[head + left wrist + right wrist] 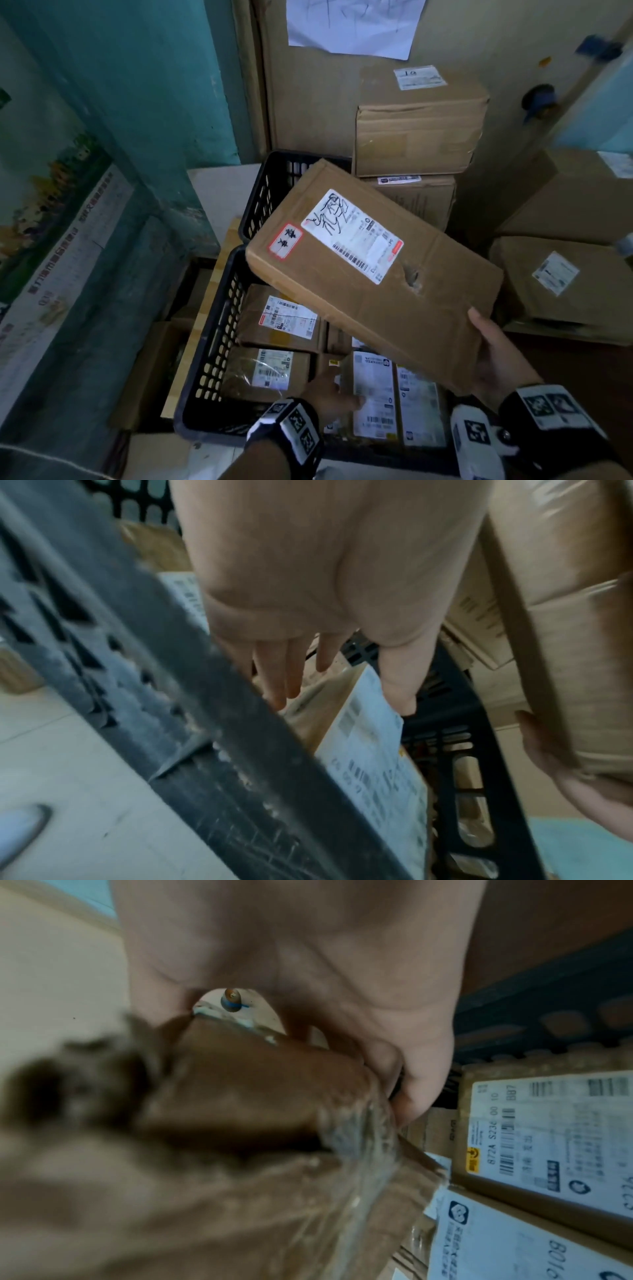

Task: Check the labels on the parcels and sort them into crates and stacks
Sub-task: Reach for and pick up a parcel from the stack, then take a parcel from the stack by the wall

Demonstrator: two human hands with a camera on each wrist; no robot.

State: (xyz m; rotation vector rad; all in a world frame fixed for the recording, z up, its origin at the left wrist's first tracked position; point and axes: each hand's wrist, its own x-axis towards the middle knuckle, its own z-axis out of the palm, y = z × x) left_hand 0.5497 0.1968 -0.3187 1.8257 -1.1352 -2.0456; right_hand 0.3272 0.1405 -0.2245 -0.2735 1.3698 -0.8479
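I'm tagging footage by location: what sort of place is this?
Probably a parcel sorting room: labelled cardboard parcels stacked against the wall, and black plastic crates filled with more labelled parcels.

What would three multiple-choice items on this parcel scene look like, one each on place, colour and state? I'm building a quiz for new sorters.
1. Where does the left hand reach?
A. into the near crate
B. onto the wall paper
C. onto the box stack

2. What colour are the crates?
A. blue
B. black
C. white

3. How is the big parcel?
A. lying in a crate
B. on the floor
C. held up, tilted, by the right hand

Key: 1 A, its fingers touch a labelled parcel inside the crate; 2 B, both mesh crates are black; 3 C, the right hand's grip holds one corner, above the crate.
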